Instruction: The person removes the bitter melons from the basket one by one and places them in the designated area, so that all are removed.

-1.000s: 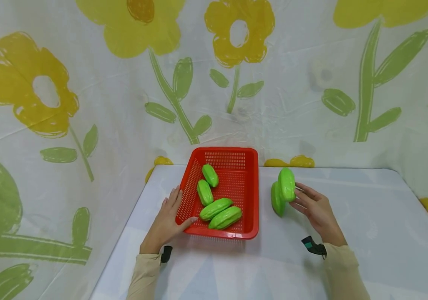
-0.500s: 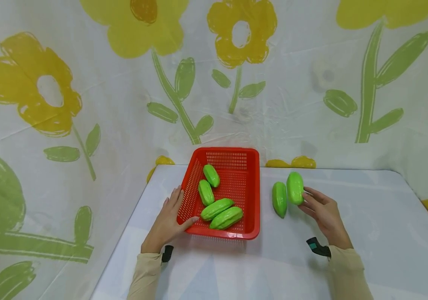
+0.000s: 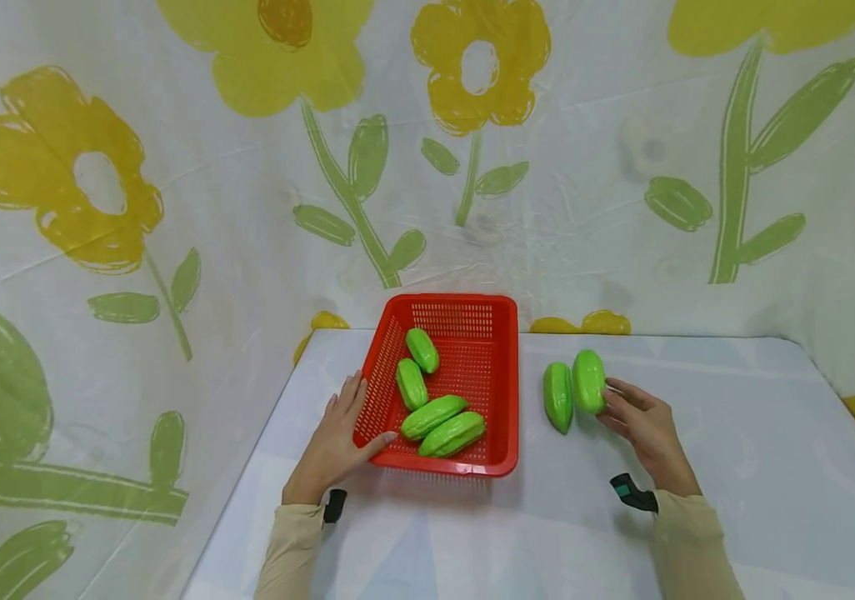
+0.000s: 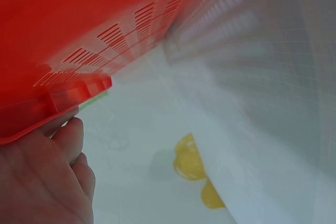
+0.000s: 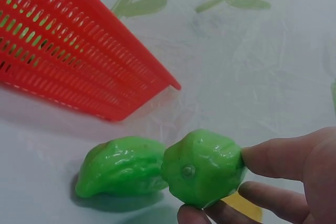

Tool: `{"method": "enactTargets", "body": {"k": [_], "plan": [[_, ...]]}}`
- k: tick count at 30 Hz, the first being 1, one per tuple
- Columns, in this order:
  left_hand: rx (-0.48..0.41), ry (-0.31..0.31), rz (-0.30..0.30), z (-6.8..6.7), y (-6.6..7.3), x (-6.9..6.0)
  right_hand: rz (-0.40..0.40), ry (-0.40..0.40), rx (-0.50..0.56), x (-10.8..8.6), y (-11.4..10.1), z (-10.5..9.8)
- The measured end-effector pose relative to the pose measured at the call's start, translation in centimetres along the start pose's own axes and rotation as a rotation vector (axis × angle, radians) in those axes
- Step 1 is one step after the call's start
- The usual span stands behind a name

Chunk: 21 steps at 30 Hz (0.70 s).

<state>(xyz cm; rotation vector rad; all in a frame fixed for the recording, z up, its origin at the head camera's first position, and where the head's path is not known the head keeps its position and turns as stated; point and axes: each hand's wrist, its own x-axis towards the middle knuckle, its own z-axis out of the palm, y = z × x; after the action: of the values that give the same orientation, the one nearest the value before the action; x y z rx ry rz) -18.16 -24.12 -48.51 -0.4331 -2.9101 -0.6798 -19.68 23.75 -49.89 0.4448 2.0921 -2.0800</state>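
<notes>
In the head view, a red perforated basket (image 3: 504, 400) holds several green ridged vegetables (image 3: 452, 435). My left hand (image 3: 328, 446) rests on its left rim, fingers fairly straight, the thumb over the near left corner; the left wrist view has the hand (image 4: 47, 177) against the rim (image 4: 79, 94). To the basket's right, my right hand (image 3: 645, 429) holds a green vegetable (image 3: 589, 382) by its right side. In the right wrist view, thumb and fingers (image 5: 278, 157) grip this vegetable (image 5: 202, 169) end-on. Just left of it, another (image 5: 123, 166) lies on the table.
A pale table (image 3: 757, 433) extends to the right of my right hand. Behind it and along the left side hangs a white sheet (image 3: 592, 250) printed with yellow flowers and green leaves.
The vegetable in my right hand has moved to the right from over the lying one and come slightly lower, leaving the two side by side. My left hand stays on the basket.
</notes>
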Motion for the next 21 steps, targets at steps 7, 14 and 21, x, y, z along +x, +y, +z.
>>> {"method": "enactTargets", "body": {"k": [7, 14, 21], "plan": [[-0.004, -0.001, 0.004, 0.1, -0.1, 0.0, 0.028, 0.002, -0.037, 0.4, 0.5, -0.2], [-0.004, -0.004, 0.001, 0.0, 0.0, -0.1, 0.037, 0.004, -0.062, 0.5, 0.9, -0.3], [-0.005, -0.003, 0.001, -0.1, 0.1, 0.0, 0.04, -0.003, -0.078, 0.7, 1.2, -0.5]]}}
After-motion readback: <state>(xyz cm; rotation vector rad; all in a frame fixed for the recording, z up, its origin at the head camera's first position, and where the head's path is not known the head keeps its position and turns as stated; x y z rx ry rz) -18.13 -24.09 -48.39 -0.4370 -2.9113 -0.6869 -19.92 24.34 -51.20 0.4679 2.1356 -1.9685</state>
